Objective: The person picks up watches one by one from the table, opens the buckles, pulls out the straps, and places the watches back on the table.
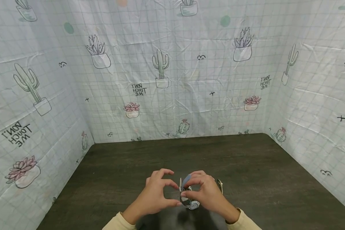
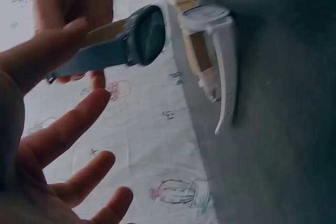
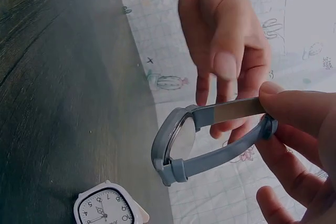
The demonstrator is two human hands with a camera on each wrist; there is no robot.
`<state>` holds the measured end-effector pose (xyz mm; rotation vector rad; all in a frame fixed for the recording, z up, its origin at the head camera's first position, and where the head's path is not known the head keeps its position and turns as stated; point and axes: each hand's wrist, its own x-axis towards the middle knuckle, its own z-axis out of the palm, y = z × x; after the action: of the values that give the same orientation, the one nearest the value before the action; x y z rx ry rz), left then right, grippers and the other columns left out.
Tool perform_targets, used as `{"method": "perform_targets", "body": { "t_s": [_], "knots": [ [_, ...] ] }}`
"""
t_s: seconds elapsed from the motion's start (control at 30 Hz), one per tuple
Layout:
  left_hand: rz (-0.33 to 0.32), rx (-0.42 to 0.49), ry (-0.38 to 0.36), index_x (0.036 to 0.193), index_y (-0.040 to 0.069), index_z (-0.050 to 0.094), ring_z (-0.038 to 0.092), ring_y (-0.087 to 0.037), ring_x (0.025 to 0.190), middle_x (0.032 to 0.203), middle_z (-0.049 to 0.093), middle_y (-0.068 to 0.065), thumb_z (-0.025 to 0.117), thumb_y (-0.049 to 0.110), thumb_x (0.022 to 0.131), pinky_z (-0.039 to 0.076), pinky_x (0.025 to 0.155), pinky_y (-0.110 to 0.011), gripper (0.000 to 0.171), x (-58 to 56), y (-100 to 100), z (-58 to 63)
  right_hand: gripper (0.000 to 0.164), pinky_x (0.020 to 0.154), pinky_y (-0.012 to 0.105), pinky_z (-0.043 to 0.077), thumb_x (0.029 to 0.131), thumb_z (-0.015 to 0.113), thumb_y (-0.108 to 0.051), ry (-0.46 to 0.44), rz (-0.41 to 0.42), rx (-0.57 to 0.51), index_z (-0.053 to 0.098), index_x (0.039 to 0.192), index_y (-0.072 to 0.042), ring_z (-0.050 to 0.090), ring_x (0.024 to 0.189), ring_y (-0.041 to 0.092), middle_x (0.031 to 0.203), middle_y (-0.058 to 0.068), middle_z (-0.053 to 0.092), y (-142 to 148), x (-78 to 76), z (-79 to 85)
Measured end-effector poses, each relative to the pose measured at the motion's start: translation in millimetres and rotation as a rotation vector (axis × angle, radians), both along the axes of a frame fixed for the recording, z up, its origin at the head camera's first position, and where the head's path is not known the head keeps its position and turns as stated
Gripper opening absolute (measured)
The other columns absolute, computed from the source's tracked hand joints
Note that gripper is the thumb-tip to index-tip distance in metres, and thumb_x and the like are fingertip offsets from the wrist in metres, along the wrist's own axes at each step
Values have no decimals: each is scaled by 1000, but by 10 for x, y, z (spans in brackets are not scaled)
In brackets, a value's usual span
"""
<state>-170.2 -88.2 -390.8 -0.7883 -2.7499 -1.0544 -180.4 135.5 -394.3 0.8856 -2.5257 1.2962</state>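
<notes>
My right hand [image 1: 205, 193] pinches the strap of a blue-grey wristwatch [image 3: 223, 158] between thumb and fingers, holding it above the table. Its strap forms a loop, and its dark dial [image 2: 149, 35] shows in the left wrist view. Beside the watch, my left hand [image 1: 156, 193] has spread, gently bent fingers with nothing gripped between them. Whether its fingertips touch the watch I cannot tell. Below the hands lies a white wristwatch [image 1: 194, 205] with a squarish white dial [image 3: 105, 211]. Close by, partly hidden behind my right hand, is a gold-toned watch [image 1: 220, 185].
The dark wood-patterned table [image 1: 126, 159] extends around the hands. A white cloth [image 1: 175, 105] printed with cacti and grid lines hangs along the back and both sides.
</notes>
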Motion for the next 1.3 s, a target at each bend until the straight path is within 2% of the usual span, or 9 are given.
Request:
{"method": "perform_targets", "body": {
  "t_s": [0.13,0.33,0.77,1.0,1.17,1.3],
  "knots": [
    [21,22,30,85,31,74,41,-25,125,130,52,7,83,44,74,31,90,-55,19,-3,56,-74,13,86,31,49,79,79,-41,-13,-9,11,76,84,-30,56,106,11,86,-16,69,2,-3,5],
    [18,61,68,77,35,73,42,-22,123,126,54,11,80,40,79,31,90,-56,9,-4,98,-65,12,86,32,49,78,79,-40,-13,-16,13,75,84,-30,57,106,14,88,-18,69,5,-2,16],
    [19,27,50,74,35,73,44,-25,122,123,57,9,83,39,76,31,88,-57,11,8,27,-79,17,92,37,48,79,78,-43,-75,4,19,75,91,-32,61,108,21,94,-16,71,74,-27,71],
    [43,10,58,74,38,73,43,-24,122,123,56,11,83,37,75,31,88,-53,10,2,-33,-123,16,89,41,48,77,81,-40,-172,-46,-15,76,90,-31,61,103,15,97,-11,70,89,-42,100],
    [54,19,49,74,39,72,44,-23,121,122,57,11,84,36,75,30,88,-52,12,17,-76,-148,14,90,39,46,78,81,-36,-228,-33,-36,75,89,-31,61,96,8,96,-12,70,100,-70,90],
    [48,23,55,73,37,72,44,-24,120,122,57,10,84,34,75,30,88,-54,12,39,-109,-164,13,91,42,44,79,81,-34,-253,-24,-36,74,89,-30,61,97,9,95,-12,70,99,-72,78]
  ]
}}
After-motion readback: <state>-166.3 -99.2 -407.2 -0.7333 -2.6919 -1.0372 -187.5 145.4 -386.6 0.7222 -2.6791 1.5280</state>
